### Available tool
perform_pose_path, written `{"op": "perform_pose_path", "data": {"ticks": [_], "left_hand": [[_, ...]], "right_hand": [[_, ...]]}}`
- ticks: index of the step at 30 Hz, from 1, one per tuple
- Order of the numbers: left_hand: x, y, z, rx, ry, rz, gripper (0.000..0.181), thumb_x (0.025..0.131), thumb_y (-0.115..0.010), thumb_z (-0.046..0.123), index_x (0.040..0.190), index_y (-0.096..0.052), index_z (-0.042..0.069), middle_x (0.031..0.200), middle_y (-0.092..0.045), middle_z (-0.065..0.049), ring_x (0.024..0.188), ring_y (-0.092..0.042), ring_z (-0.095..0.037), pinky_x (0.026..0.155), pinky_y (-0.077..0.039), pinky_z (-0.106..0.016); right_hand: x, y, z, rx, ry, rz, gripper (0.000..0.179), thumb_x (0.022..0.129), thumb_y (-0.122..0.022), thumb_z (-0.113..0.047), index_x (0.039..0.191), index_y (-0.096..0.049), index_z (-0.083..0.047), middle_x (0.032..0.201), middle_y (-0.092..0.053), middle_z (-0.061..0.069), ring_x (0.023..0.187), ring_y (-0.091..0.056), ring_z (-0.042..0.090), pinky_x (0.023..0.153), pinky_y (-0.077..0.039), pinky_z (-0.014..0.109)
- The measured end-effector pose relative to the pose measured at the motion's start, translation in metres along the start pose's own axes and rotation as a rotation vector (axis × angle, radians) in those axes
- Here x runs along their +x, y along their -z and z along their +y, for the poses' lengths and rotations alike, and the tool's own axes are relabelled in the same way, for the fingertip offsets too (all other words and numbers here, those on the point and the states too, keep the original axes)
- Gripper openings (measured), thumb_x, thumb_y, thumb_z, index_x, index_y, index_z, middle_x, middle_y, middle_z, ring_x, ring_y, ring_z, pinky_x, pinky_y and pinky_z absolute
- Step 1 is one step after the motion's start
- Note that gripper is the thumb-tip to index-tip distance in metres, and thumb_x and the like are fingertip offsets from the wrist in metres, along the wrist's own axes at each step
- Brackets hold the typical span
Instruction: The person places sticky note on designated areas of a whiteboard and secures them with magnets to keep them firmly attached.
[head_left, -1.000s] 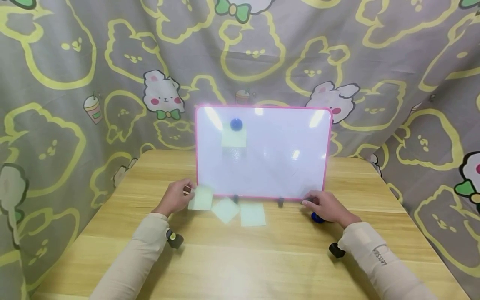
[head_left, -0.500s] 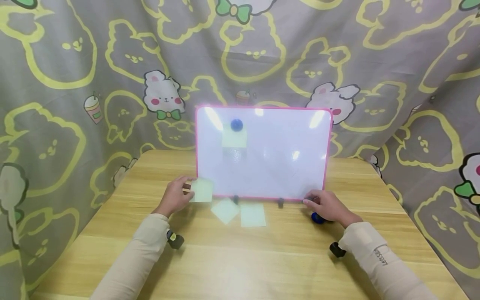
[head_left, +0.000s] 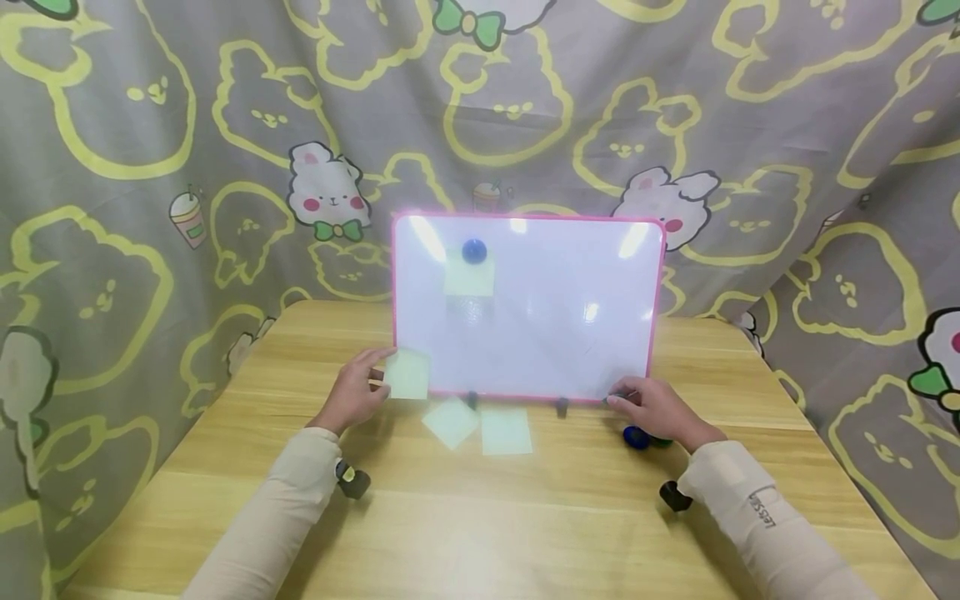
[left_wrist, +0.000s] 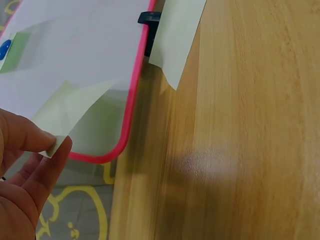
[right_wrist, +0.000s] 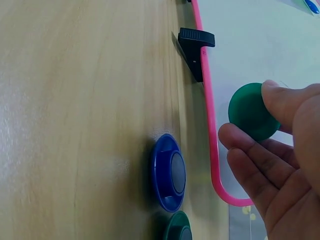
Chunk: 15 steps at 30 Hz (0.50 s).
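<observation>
My left hand [head_left: 351, 393] pinches a pale green paper note [head_left: 407, 373] by its edge, in front of the lower left corner of a pink-framed whiteboard [head_left: 555, 283]. In the left wrist view, the thumb and index finger bend the corner of the note. Near the board's lower right corner, my right hand [head_left: 660, 410] holds a round green magnet [right_wrist: 252, 111] between thumb and fingers. High on the board's left part, a blue magnet [head_left: 474, 251] sits over the top of another note [head_left: 469, 279].
Two pale notes, one turned askew [head_left: 452, 422] and one straight [head_left: 506, 432], lie before the board. Black clip feet [right_wrist: 197, 47] support its lower edge. A blue magnet [right_wrist: 169, 172] and a green magnet [right_wrist: 179, 230] lie on the wooden table [head_left: 480, 533]. Patterned curtain [head_left: 247, 100] hangs behind.
My left hand has raised its note from the table up over the board's lower left corner. The right hand has shifted up slightly, exposing more of the magnets on the table.
</observation>
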<state>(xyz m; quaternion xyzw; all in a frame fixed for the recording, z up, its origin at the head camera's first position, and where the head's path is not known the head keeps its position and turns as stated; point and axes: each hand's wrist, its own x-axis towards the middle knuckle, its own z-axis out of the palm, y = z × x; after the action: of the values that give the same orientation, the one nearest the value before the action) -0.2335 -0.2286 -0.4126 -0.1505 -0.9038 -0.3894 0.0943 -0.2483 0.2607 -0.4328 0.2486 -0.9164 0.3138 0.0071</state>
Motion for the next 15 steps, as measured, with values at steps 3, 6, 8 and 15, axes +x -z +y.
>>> {"op": "perform_pose_path", "data": {"ticks": [3,6,8,15], "left_hand": [[0.0009,-0.0005,0.0020,-0.004,-0.005,0.002,0.068,0.077,-0.058,-0.014,0.141,-0.047,0.003,0.139,-0.045,-0.021,0.099,-0.062,-0.036,0.077,-0.057,-0.038],[0.0023,-0.0010,0.0038,-0.011,-0.009,0.006,0.069,0.076,-0.058,-0.013,0.142,-0.046,0.003,0.138,-0.046,-0.021,0.097,-0.062,-0.035,0.077,-0.057,-0.036],[0.0030,-0.0012,0.0052,-0.016,-0.009,0.011,0.070,0.076,-0.059,-0.013,0.142,-0.046,0.003,0.138,-0.046,-0.021,0.096,-0.063,-0.034,0.076,-0.058,-0.035],[0.0050,-0.0032,0.0080,-0.032,-0.030,0.023,0.068,0.076,-0.059,-0.012,0.141,-0.046,0.001,0.136,-0.047,-0.022,0.092,-0.064,-0.034,0.074,-0.058,-0.033]], "right_hand": [[0.0010,0.0007,-0.0001,-0.004,-0.005,-0.003,0.016,0.094,-0.064,-0.024,0.097,-0.069,-0.009,0.094,-0.068,0.005,0.083,-0.067,0.024,0.074,-0.056,0.044],[0.0018,0.0014,-0.0001,-0.010,-0.009,-0.001,0.016,0.094,-0.064,-0.024,0.097,-0.069,-0.009,0.094,-0.068,0.005,0.083,-0.066,0.024,0.074,-0.056,0.044],[0.0023,0.0018,-0.0001,-0.012,-0.003,0.002,0.016,0.094,-0.064,-0.024,0.097,-0.069,-0.009,0.094,-0.068,0.005,0.083,-0.066,0.023,0.074,-0.056,0.043],[0.0037,0.0030,-0.0006,-0.009,-0.002,0.008,0.013,0.094,-0.065,-0.021,0.096,-0.070,-0.009,0.093,-0.069,0.005,0.082,-0.067,0.022,0.075,-0.056,0.044]]}}
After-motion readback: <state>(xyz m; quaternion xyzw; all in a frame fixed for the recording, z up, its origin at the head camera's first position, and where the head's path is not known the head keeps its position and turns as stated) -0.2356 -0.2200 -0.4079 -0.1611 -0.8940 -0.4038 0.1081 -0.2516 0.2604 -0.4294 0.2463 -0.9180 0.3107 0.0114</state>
